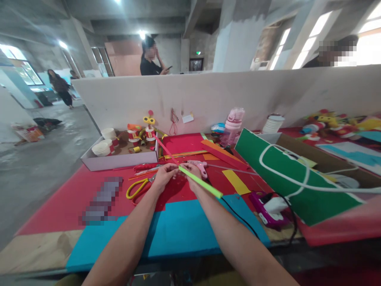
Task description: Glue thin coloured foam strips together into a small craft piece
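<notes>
Both hands meet over the red tabletop with their fingers pinched together. My left hand (pixel 166 175) is closed at the joint of two narrow paper strips. From there a pinkish-red strip (pixel 166 148) runs up and away to the left. The lime-green strip (pixel 202 183) slants toward me over my right wrist. My right hand (pixel 190 171) is closed on the same joint from the other side; its fingertips are partly hidden by the green strip. Behind it lies a pink glue gun (pixel 203 168). Yellow-handled scissors (pixel 138 188) rest beside my left hand.
Blue sheets (pixel 184 230) lie under my forearms. A shallow box (pixel 122 162) at left holds white cups and small paper figures. At right are a purple power strip (pixel 268 210), a green board (pixel 285 178) and a white cable. A pink bottle (pixel 233 127) stands near the partition (pixel 208 95).
</notes>
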A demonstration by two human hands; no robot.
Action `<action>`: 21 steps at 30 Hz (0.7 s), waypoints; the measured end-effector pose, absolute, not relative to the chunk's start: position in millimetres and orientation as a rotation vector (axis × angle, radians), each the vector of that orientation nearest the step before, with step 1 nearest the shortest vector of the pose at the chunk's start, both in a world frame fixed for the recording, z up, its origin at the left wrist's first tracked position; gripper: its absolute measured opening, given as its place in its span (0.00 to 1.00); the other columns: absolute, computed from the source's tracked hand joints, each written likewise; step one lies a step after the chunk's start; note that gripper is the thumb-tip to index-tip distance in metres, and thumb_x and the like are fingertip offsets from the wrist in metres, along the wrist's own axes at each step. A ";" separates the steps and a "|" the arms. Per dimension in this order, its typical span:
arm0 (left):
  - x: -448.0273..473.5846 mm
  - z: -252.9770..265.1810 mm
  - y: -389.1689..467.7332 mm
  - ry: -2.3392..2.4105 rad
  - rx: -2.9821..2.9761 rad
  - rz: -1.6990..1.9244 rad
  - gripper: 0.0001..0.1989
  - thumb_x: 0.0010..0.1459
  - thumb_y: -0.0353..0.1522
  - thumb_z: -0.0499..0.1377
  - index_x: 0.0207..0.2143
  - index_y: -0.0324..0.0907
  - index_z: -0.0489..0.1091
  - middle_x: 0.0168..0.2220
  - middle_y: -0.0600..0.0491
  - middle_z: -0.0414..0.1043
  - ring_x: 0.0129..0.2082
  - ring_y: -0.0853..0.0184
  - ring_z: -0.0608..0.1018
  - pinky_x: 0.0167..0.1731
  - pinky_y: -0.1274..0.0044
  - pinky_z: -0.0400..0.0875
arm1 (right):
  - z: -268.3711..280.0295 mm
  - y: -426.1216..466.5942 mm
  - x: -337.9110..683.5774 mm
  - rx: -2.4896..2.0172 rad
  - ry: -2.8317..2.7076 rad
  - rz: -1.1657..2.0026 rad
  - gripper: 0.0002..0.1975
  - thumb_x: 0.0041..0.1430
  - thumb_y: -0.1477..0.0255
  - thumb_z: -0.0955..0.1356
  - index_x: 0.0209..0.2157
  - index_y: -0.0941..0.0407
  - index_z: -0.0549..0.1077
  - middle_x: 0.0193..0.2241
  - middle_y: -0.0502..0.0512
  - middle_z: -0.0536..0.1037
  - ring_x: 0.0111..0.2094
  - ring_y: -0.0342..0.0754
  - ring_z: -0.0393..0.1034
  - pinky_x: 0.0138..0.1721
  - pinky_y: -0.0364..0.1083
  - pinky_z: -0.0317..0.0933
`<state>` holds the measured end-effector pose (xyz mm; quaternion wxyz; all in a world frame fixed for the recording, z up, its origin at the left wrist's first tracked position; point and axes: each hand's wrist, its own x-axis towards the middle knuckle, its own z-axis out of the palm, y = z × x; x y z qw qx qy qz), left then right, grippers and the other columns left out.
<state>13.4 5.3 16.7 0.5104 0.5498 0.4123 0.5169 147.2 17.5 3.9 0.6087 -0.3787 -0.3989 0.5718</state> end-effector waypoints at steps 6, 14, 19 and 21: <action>21.5 15.4 4.3 1.060 1.594 1.394 0.15 0.44 0.36 0.67 0.26 0.41 0.63 0.23 0.60 0.63 0.24 0.74 0.66 0.27 0.80 0.61 | 6.2 15.8 149.5 -0.920 -0.999 1.241 0.11 0.41 0.64 0.73 0.26 0.56 0.76 0.23 0.50 0.77 0.27 0.46 0.71 0.32 0.45 0.66; 19.0 19.2 1.2 1.257 1.573 1.468 0.14 0.52 0.41 0.61 0.22 0.42 0.64 0.21 0.58 0.62 0.24 0.71 0.64 0.26 0.79 0.57 | 6.6 11.1 145.0 -0.851 -0.938 1.402 0.14 0.37 0.64 0.76 0.26 0.56 0.73 0.23 0.48 0.76 0.25 0.44 0.72 0.35 0.47 0.70; 15.3 17.6 3.1 1.197 1.470 1.448 0.16 0.52 0.42 0.61 0.20 0.41 0.66 0.20 0.57 0.65 0.23 0.71 0.65 0.24 0.79 0.57 | 6.7 12.2 145.6 -0.802 -0.906 1.440 0.17 0.36 0.65 0.77 0.29 0.56 0.72 0.24 0.48 0.77 0.28 0.46 0.75 0.37 0.48 0.71; 14.5 15.9 4.3 1.177 1.410 1.428 0.15 0.51 0.42 0.62 0.20 0.41 0.67 0.20 0.57 0.66 0.22 0.71 0.65 0.24 0.79 0.58 | 7.5 12.1 146.0 -0.783 -0.894 1.460 0.18 0.36 0.66 0.77 0.32 0.56 0.73 0.26 0.49 0.78 0.29 0.46 0.76 0.39 0.48 0.71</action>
